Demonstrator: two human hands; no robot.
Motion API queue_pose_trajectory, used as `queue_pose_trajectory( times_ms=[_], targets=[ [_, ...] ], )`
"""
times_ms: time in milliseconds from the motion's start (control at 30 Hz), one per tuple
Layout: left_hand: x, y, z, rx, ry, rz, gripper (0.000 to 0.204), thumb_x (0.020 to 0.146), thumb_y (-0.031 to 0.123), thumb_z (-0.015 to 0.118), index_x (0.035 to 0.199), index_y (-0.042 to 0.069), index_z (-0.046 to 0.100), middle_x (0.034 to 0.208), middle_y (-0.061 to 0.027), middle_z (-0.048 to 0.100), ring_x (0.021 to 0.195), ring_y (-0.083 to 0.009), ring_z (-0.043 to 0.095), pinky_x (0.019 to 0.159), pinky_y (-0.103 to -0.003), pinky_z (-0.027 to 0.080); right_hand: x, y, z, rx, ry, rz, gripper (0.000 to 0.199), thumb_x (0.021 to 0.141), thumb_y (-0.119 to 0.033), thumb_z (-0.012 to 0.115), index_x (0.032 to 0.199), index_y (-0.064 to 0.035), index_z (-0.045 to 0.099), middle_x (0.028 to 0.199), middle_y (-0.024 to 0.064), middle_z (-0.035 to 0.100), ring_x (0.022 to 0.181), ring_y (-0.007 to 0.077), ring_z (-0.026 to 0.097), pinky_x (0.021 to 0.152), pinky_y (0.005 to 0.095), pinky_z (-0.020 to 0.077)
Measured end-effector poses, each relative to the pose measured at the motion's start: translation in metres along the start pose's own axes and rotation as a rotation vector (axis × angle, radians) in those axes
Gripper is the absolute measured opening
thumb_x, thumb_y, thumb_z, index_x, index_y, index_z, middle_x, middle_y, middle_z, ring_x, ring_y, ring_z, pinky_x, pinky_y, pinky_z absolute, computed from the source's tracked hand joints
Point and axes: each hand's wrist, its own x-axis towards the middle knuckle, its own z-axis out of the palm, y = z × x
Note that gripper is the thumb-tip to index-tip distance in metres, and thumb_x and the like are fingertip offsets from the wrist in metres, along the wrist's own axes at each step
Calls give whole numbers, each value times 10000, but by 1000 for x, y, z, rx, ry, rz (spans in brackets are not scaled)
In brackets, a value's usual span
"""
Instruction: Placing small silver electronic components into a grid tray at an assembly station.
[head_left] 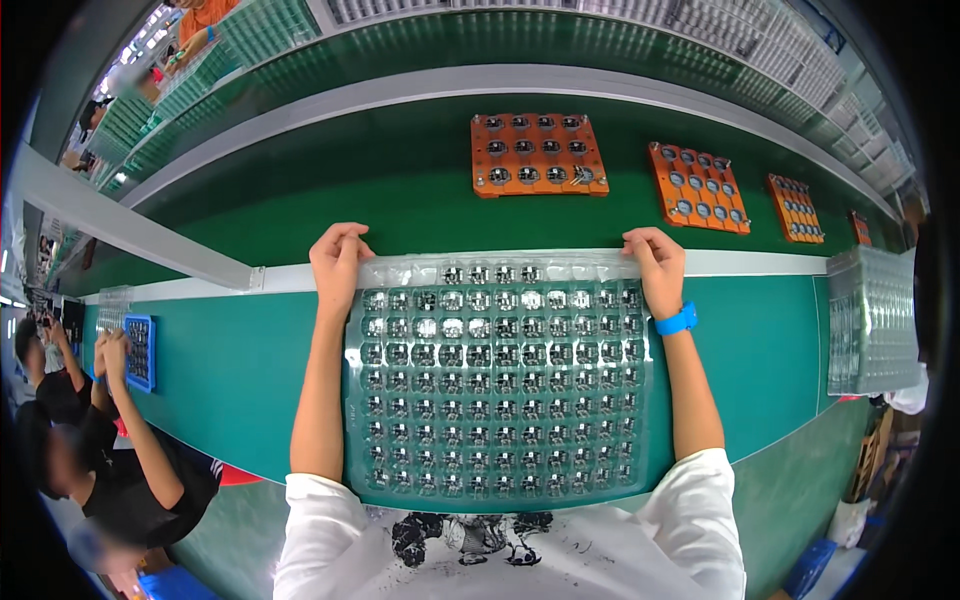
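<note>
A clear plastic blister tray [548, 422] lies on the green bench in front of me, with small black-and-silver parts [505, 380] in rows of its pockets. Only some pockets of its far row hold parts. My left hand [340, 262] grips the tray's far left corner, fingers curled over the edge. At the far right corner my right hand [657, 262] pinches the rim the same way, with a blue band [676, 319] on that wrist. Beyond the tray, an orange fixture plate [540, 182] carries round parts in its sockets.
Further orange fixture plates [697, 186] [796, 208] sit along the dark green belt [400, 180]. A tall stack of clear trays [872, 325] stands at the bench's right end. On the left, a co-worker's hands [115, 350] are near a blue tray [140, 353]. A white rail [740, 262] edges the bench.
</note>
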Motion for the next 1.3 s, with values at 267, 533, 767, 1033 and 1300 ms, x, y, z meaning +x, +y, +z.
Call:
queue_pose_trajectory(
  times_ms=[267, 533, 767, 1033, 1300],
  targets=[
    [1, 3, -7, 13, 23, -30, 172, 904, 75, 482, 872, 4, 635, 594, -3, 535, 539, -63, 484, 497, -207, 358, 10, 2, 10, -16, -24, 10, 162, 912, -96, 535, 906, 33, 633, 719, 31, 598, 685, 92, 568, 633, 224, 443],
    [1, 1, -5, -6, 10, -23, 163, 901, 56, 481, 860, -9, 624, 570, 3, 517, 489, -57, 467, 459, -211, 356, 11, -1, 9, -76, -26, 33, 150, 907, -81, 552, 909, 45, 635, 673, 11, 577, 626, 53, 524, 562, 202, 411],
    [1, -1, -4, -1, 7, -42, 155, 892, 45, 486, 854, -17, 624, 587, 0, 530, 505, -54, 482, 471, -210, 369, 10, 2, 7, -74, -26, 19, 148, 907, -83, 552, 922, 37, 638, 688, 14, 581, 636, 60, 529, 572, 203, 411],
    [4, -2, -6, 11, -7, -27, 151, 890, 49, 494, 869, -17, 628, 616, -5, 544, 544, -53, 498, 495, -205, 370, 45, -28, 32, -525, -107, -484, 106, 842, -44, 601, 903, 32, 642, 776, 108, 621, 673, 196, 612, 619, 278, 482],
    [0, -6, -4, -18, -27, -49, 169, 893, 45, 471, 868, -19, 625, 621, 0, 535, 544, -52, 487, 520, -208, 387, 110, -5, 103, -634, -112, -440, 67, 744, -75, 687, 774, -20, 664, 787, 143, 624, 716, 313, 612, 642, 387, 496]
  ],
)
